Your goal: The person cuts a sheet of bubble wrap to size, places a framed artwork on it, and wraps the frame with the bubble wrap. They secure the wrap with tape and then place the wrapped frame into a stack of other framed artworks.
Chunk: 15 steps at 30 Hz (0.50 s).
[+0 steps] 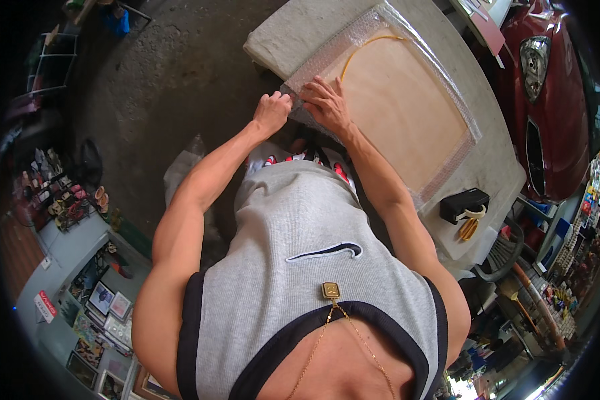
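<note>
A flat pale-brown wooden panel (pixel 400 113) lies on bubble wrap (pixel 471 115), which is folded up around its edges. A thin yellow cord (pixel 361 48) curves over the panel's far left part. My left hand (pixel 272 113) is closed at the near left corner, gripping the bubble wrap just beyond the table edge. Close beside it, my right hand (pixel 327 107) rests on the wrapped corner with its fingers apart and bent a little. What lies under the right palm is hidden.
The panel rests on a grey table (pixel 300 30). At its near right end are a black box-shaped case (pixel 465 205) and a yellow bundle (pixel 469 229). A dark chair (pixel 503 250) stands by that end. Beyond the table is a red car (pixel 557 100). Shoes (pixel 57 193) crowd the left.
</note>
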Each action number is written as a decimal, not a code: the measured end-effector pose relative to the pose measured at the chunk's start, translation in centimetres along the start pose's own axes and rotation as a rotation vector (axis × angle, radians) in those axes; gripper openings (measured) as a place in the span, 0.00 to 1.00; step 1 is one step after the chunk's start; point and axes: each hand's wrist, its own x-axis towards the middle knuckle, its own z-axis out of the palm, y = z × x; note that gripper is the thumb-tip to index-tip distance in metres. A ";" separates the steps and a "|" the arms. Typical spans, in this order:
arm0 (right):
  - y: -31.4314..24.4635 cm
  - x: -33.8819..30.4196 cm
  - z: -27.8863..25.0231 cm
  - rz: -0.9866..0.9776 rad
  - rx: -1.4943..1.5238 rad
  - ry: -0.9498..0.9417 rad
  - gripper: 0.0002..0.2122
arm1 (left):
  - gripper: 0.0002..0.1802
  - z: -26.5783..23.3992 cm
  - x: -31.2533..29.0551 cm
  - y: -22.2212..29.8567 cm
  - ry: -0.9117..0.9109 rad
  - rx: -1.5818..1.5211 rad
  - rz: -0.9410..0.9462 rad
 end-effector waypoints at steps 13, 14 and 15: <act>-0.4 2.3 1.0 0.166 0.099 0.104 0.09 | 0.29 4.9 -2.9 0.5 0.067 -0.951 -0.968; -0.3 2.4 1.2 0.164 0.112 0.115 0.09 | 0.28 5.5 -2.8 0.4 -0.077 -1.190 -1.023; -0.3 2.5 1.3 0.160 0.126 0.131 0.09 | 0.27 6.2 -2.7 0.3 -0.242 -1.428 -1.076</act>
